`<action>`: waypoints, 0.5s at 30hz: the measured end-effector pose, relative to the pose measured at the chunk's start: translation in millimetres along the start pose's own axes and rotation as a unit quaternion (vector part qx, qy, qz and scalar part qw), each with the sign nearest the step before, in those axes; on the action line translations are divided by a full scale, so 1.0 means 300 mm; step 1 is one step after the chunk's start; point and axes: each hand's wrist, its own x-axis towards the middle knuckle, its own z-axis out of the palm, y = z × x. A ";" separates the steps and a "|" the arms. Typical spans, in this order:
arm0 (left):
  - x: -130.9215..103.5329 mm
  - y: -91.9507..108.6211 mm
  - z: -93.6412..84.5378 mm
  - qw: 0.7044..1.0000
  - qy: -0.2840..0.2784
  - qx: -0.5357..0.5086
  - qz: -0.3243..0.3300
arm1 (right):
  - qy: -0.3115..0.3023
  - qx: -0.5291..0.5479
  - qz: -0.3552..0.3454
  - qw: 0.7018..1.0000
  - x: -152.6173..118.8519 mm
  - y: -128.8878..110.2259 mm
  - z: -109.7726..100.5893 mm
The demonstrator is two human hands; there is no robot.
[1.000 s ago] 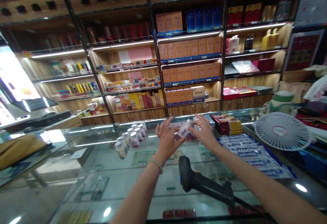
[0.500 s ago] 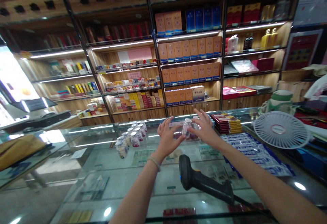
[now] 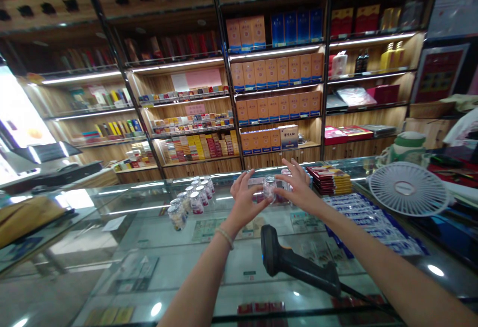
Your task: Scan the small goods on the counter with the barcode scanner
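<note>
Between my two hands stands a small clear jar (image 3: 269, 188) with a silvery lid and pale pinkish contents. The thumb and forefinger of my left hand (image 3: 246, 198) grip its left side, while its other fingers stick up. On the jar's right side are the thumb and forefinger of my right hand (image 3: 298, 190); its remaining fingers are raised. Behind the right fingers, more jars are partly hidden. Below my hands lies a black handheld barcode scanner (image 3: 295, 262) on the glass counter (image 3: 194, 277). To the left, several similar jars (image 3: 196, 201) are grouped in rows.
Right of my hands are stacked red and yellow packs (image 3: 330, 180) and blue-white packets (image 3: 369, 222). A white fan (image 3: 409, 188) and a green-white jug (image 3: 407, 148) stand farther right. Lit shelves (image 3: 278, 118) with boxes line the wall behind the counter.
The jar has shifted slightly left towards my left hand and now looks more upright. My right forefinger and thumb have followed it left. The scanner has not moved on the counter.
</note>
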 end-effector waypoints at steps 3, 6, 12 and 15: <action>0.002 0.005 0.002 0.999 0.035 0.015 -0.017 | 0.036 -0.024 0.017 0.999 -0.006 -0.009 0.020; 0.001 0.014 0.007 0.998 0.051 0.036 -0.029 | 0.041 -0.027 0.008 0.999 -0.013 -0.022 0.033; -0.003 0.030 0.017 0.997 0.050 0.050 -0.026 | 0.043 -0.026 0.005 0.999 -0.019 -0.033 0.046; -0.002 0.029 0.016 0.997 0.049 0.056 -0.030 | 0.040 -0.035 0.010 0.999 -0.016 -0.025 0.044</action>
